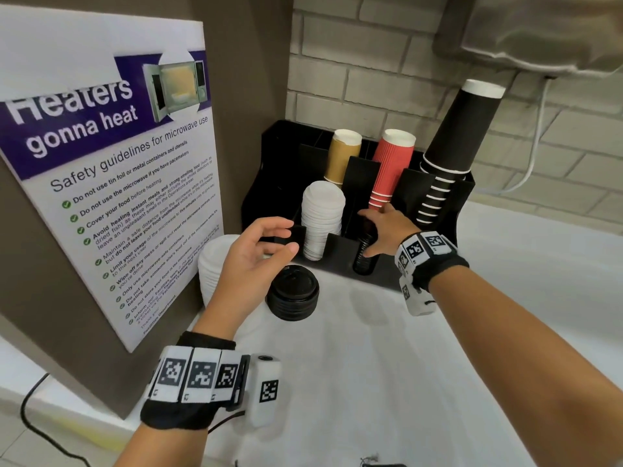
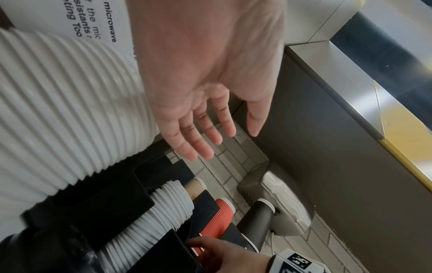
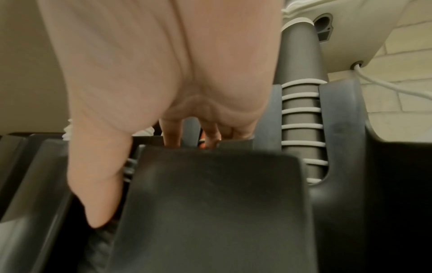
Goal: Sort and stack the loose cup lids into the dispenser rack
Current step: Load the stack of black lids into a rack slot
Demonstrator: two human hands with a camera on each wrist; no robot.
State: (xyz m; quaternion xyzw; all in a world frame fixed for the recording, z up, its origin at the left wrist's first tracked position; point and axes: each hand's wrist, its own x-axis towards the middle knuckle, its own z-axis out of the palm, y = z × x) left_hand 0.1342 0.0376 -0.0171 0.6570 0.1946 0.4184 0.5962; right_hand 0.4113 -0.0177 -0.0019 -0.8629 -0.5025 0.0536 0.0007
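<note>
Right hand [image 1: 382,230] curled round black lids [image 1: 365,254] in rack [image 1: 465,193] slot; left hand [image 1: 256,264] slack, empty

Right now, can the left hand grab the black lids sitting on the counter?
Probably yes. The left hand is empty and hovers just above the black lids, with nothing between them.

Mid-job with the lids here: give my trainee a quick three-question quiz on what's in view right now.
1. True or false: the left hand holds a lid.
2. Which cups stand just behind the right hand? A red B tan C black
3. Fill in: the black lids loose on the counter lie in a ____.

Key: 1 false, it is empty. 2 A, the red cups in the rack. 3 stack.
</note>
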